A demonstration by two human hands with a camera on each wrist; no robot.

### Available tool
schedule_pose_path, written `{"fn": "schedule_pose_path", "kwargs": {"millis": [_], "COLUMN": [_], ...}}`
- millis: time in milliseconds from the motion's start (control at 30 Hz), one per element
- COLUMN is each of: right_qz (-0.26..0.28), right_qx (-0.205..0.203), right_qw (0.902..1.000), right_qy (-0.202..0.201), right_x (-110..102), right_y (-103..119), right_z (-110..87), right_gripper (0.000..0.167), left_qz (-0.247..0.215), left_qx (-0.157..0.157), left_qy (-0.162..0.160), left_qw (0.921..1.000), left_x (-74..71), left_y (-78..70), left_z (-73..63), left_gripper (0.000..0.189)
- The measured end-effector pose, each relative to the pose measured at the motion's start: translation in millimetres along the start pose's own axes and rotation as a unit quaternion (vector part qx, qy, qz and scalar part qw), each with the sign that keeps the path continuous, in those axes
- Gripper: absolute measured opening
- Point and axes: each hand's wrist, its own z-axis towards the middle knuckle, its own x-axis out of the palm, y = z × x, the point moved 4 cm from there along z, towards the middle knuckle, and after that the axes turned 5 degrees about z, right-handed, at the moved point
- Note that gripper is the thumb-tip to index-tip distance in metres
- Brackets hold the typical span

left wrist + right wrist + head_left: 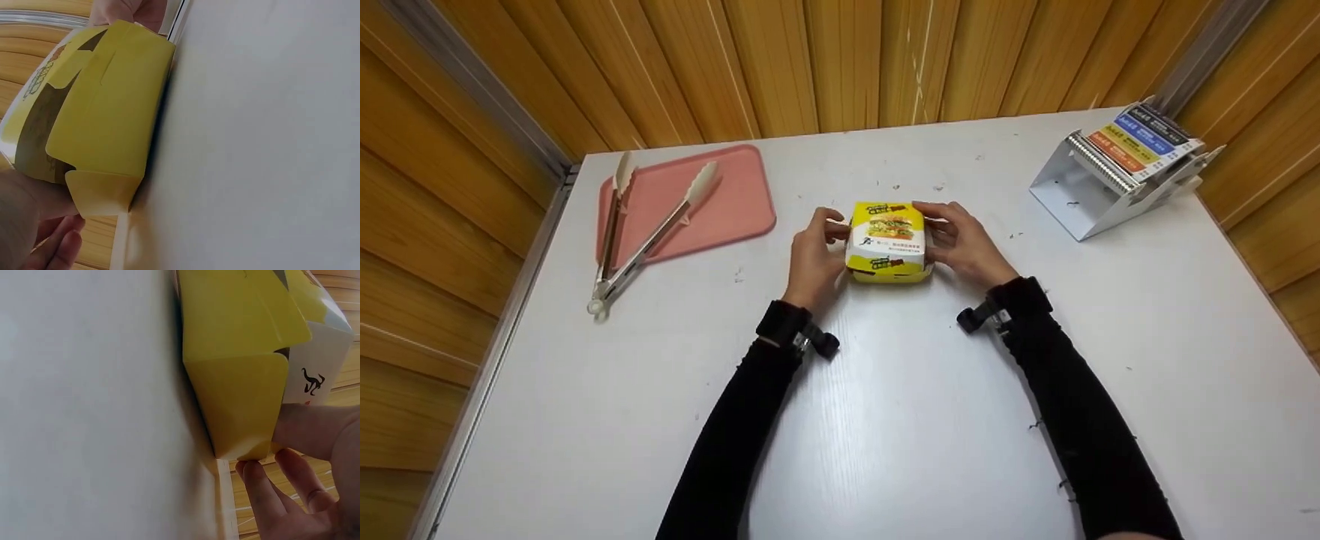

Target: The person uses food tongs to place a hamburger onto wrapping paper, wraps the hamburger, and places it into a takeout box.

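A yellow and white burger box (887, 241) with a burger picture on its lid sits on the table between both hands. The left hand (815, 255) holds its left side, and the right hand (966, 244) holds its right side. In the left wrist view a dark gap shows between the lid and the yellow base (112, 107), with the left thumb (48, 197) at the lid's edge. The right wrist view shows the right thumb (309, 430) against the box's side, fingers (261, 489) near its far corner. The inside of the box is mostly hidden.
A pink tray (742, 195) lies at the back left, with metal tongs (649, 240) spread open across it. At the back right stands a white metal rack (1084, 199) with colourful labelled strips (1144, 139). Wooden panels (840, 67) border the white table (885, 420).
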Motion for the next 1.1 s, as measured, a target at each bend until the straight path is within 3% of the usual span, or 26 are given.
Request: {"fn": "schedule_pose_path", "kwargs": {"millis": [200, 367, 567, 667, 867, 967, 1100], "right_qz": [0.012, 0.023, 0.038, 0.043, 0.043, 0.042, 0.042], "right_qx": [0.011, 0.009, -0.006, -0.007, 0.004, 0.002, -0.002], "right_qw": [0.9999, 0.9997, 0.9992, 0.9990, 0.9990, 0.9990, 0.9990], "right_qy": [-0.004, 0.000, 0.011, 0.015, 0.012, 0.015, 0.017], "right_x": [3.1, 3.3, 2.6, 3.0, 4.8, 5.6, 4.4], "right_y": [-1.2, -1.0, -0.8, -1.5, -2.0, -2.2, -1.7], "right_z": [1.8, 1.0, -0.5, -1.0, -1.3, -0.4, 0.2], "right_gripper": [0.075, 0.076, 0.076, 0.077, 0.078, 0.078, 0.079], "left_qz": [0.008, -0.008, -0.014, -0.016, -0.042, -0.046, -0.009], "left_qx": [-0.022, -0.034, 0.010, 0.028, 0.036, 0.032, 0.035], "left_qy": [0.003, 0.006, -0.016, -0.009, 0.083, 0.151, 0.230], "left_qw": [0.9997, 0.9994, 0.9997, 0.9994, 0.9950, 0.9870, 0.9724], "left_x": [-0.1, 4.9, 8.4, 7.9, 1.0, -5.3, -5.1], "left_y": [7.5, 12.4, 11.5, 10.9, 11.0, 10.8, 8.3], "left_z": [2.5, 2.5, 3.8, 3.7, 1.2, -6.2, -20.5], "left_gripper": [0.050, 0.029, 0.025, 0.025, 0.024, 0.041, 0.085]}}
